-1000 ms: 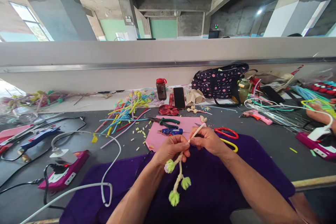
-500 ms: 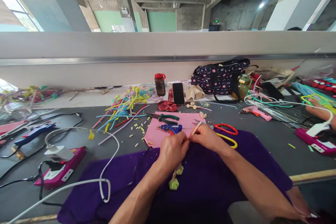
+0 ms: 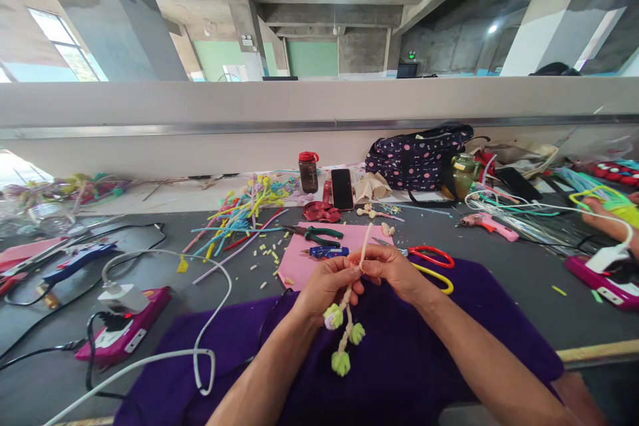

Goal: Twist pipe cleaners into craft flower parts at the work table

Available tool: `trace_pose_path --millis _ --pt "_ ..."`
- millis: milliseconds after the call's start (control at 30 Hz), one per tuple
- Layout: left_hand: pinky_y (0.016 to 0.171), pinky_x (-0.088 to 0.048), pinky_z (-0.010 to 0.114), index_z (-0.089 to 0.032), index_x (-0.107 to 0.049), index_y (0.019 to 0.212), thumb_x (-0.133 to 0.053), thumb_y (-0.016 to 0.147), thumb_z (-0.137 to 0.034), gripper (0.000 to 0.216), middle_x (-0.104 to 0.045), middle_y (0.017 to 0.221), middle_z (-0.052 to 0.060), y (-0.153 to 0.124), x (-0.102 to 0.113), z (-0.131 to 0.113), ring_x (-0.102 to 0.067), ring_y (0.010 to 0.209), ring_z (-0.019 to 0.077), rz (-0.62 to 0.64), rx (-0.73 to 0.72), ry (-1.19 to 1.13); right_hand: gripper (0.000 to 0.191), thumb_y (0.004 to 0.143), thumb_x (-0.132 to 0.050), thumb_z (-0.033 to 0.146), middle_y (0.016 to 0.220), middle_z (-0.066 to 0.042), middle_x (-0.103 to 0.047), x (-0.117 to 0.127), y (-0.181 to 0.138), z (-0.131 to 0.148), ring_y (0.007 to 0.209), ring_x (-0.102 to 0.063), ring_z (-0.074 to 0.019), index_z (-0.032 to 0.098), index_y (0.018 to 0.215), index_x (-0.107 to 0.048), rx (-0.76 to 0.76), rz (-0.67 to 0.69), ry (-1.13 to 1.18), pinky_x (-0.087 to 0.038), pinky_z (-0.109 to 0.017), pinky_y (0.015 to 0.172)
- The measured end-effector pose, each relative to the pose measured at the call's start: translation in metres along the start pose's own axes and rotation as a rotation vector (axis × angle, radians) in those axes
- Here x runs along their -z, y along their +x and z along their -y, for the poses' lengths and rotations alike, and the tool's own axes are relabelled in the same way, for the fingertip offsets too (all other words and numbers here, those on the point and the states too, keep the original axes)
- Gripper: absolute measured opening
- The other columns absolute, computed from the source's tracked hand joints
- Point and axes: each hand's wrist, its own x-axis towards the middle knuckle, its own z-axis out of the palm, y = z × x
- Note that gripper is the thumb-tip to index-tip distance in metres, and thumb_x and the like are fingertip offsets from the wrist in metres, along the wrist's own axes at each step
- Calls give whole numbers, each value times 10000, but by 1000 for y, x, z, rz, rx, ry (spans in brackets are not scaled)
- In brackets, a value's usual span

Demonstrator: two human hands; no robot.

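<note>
A cream pipe-cleaner branch (image 3: pixel 344 339) with small green buds hangs below my fingers over the purple cloth (image 3: pixel 399 359). My left hand (image 3: pixel 329 283) is closed around its upper stem. Pinching the cream pipe cleaner (image 3: pixel 366 246), whose free end points upward, is my right hand (image 3: pixel 392 271). The fingertips of both hands meet at the stem. Just beyond them lie the pink sheet (image 3: pixel 294 259), a blue glue gun (image 3: pixel 327 252), green-handled pliers (image 3: pixel 322 235) and red-and-yellow-handled scissors (image 3: pixel 432 256), partly hidden by my right hand.
Coloured pipe cleaners (image 3: pixel 249 213) are heaped at the back left, with small cut bits nearby. Power strips (image 3: pixel 124 333) with looping cables flank the cloth. A bottle (image 3: pixel 308 173), phone (image 3: pixel 342 189) and patterned bag (image 3: pixel 419 160) stand behind. Another person's hand (image 3: pixel 599 213) shows at far right.
The budded branch has come up and into fuller view, with a third bud now showing. My hands have turned so the pipe cleaner's free end stands more upright. The camera view has tilted upward slightly.
</note>
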Motion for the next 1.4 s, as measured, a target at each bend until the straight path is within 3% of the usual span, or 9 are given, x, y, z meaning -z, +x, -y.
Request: trace_pose_path --millis 233,367,533,700,967,1100,1233,1400 --pt "403 -413 201 -82 -596 807 -588 732 -365 293 -654 639 95 -2 1 0 -604 484 150 101 98 -45 229 638 -690 336 536 11 -544 13 3 -2 441 -414 -63 136 748 -666 -15 -199 94 -276 -202 429" --pt "431 -437 222 -85 -598 774 -658 671 -311 256 -651 611 88 -3 2 2 -601 471 155 117 114 -41 244 635 -688 355 530 4 -566 16 5 -4 408 -431 -63 127 704 -636 -43 -186 104 -273 -198 411" --pt "342 -338 160 -104 -567 691 -678 642 -305 235 -643 573 62 -2 1 4 -503 364 83 72 91 114 243 656 -664 360 464 37 -495 6 7 -10 370 -380 -47 131 636 -584 0 -216 101 -236 -188 381" --pt "340 -322 154 -117 -543 659 -673 633 -359 276 -633 574 37 -1 -4 7 -455 349 57 -13 19 275 296 667 -639 390 438 58 -426 -4 10 -15 375 -327 -45 154 567 -492 30 -298 87 -215 -194 375" --pt "319 -278 154 -126 -524 640 -640 658 -381 280 -587 523 5 4 -5 15 -405 318 44 -31 -39 324 307 681 -626 406 425 78 -356 -10 14 -24 386 -276 -45 159 583 -472 23 -354 67 -195 -199 386" --pt "321 -293 152 -115 -549 666 -644 664 -378 281 -605 548 21 2 -5 12 -426 331 46 -13 -10 236 320 689 -620 425 419 77 -364 -3 16 -26 352 -278 -36 151 593 -485 -59 -260 200 -175 -190 368" --pt "313 -279 147 -102 -580 738 -643 679 -342 255 -623 581 41 -1 -3 5 -445 347 48 47 22 47 330 737 -559 470 538 32 -486 2 13 -18 392 -397 -49 140 738 -571 -116 -145 351 -216 -179 378" --pt "314 -267 142 -99 -566 724 -636 693 -317 231 -622 573 52 -3 -1 3 -451 351 49 64 31 14 225 691 -648 344 571 16 -535 -2 5 -9 429 -413 -51 139 772 -601 -75 -37 212 -231 -180 397"
